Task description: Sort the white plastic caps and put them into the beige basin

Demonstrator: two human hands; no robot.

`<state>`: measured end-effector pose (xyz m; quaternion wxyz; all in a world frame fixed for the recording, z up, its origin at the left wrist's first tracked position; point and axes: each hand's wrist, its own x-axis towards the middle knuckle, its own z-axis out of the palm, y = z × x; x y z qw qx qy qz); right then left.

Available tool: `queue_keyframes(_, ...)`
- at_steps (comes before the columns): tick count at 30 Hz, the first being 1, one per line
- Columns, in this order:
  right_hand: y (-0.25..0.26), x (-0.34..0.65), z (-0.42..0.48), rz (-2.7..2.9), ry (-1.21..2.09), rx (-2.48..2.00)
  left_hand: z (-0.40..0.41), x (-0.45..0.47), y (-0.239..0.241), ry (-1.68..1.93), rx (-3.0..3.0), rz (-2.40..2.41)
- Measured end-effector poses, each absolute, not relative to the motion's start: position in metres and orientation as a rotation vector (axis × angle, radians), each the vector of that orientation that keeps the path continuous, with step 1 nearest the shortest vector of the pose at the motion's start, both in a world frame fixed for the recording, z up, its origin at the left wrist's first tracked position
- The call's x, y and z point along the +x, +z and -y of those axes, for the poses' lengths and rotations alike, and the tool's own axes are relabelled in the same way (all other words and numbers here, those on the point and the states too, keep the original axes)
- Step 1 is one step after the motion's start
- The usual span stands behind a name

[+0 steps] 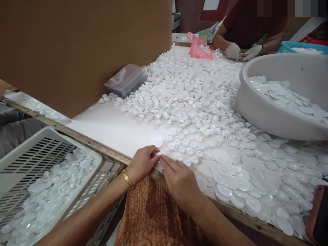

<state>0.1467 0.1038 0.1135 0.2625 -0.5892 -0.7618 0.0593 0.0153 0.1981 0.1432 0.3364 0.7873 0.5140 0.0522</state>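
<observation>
My left hand, with a gold bracelet at the wrist, is at the table's front edge, its thumb and fingers pinched together. Against it my right hand is closed too, fingertips meeting the left's. Between them is a small white plastic piece, mostly hidden by the fingers. Just beyond lies a single white disc. To the right are small round white pieces and a heap of flat, saucer-like white discs. A large pile of small white cup-shaped pieces spreads behind.
A white slatted crate holding white pieces stands below the table at left. A brown board rises behind the clear plastic bags. A large grey tub stands right; beyond are a pink scoop and a co-worker's gloved hands.
</observation>
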Motion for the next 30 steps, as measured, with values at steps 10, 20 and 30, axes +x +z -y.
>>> queue_keyframes(10,0.113,0.143,-0.108,2.225,-0.129,-1.585,-0.224,0.014,0.142,-0.113,1.669,-1.223)
queue_keyframes(20,0.124,0.144,-0.106,2.170,0.160,-1.634,-0.229,0.008,0.143,-0.084,1.610,-1.248)
queue_keyframes(30,0.132,0.244,-0.038,1.714,0.290,-2.110,-0.192,0.016,0.168,0.144,2.409,-1.356)
